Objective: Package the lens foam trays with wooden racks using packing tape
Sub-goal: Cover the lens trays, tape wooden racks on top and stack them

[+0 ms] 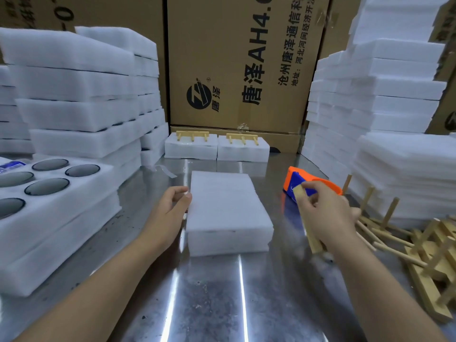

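A white stack of foam trays (pixel 228 213) lies in the middle of the steel table (pixel 209 299). My left hand (pixel 170 211) touches its left edge with loosely curled fingers and holds nothing. To the right of the stack my right hand (pixel 328 213) grips a wooden rack (pixel 311 236) above the table. Just behind that hand stands the orange and blue tape dispenser (pixel 298 181). Two foam packs with wooden racks on top (pixel 217 145) sit side by side at the back.
Open foam trays with dark lenses (pixel 49 193) lie at the left, tall foam stacks (pixel 81 95) behind them. More foam stacks (pixel 385 114) rise at the right. A heap of loose wooden racks (pixel 419 250) lies at the right edge. Cardboard boxes (pixel 237 62) close the back.
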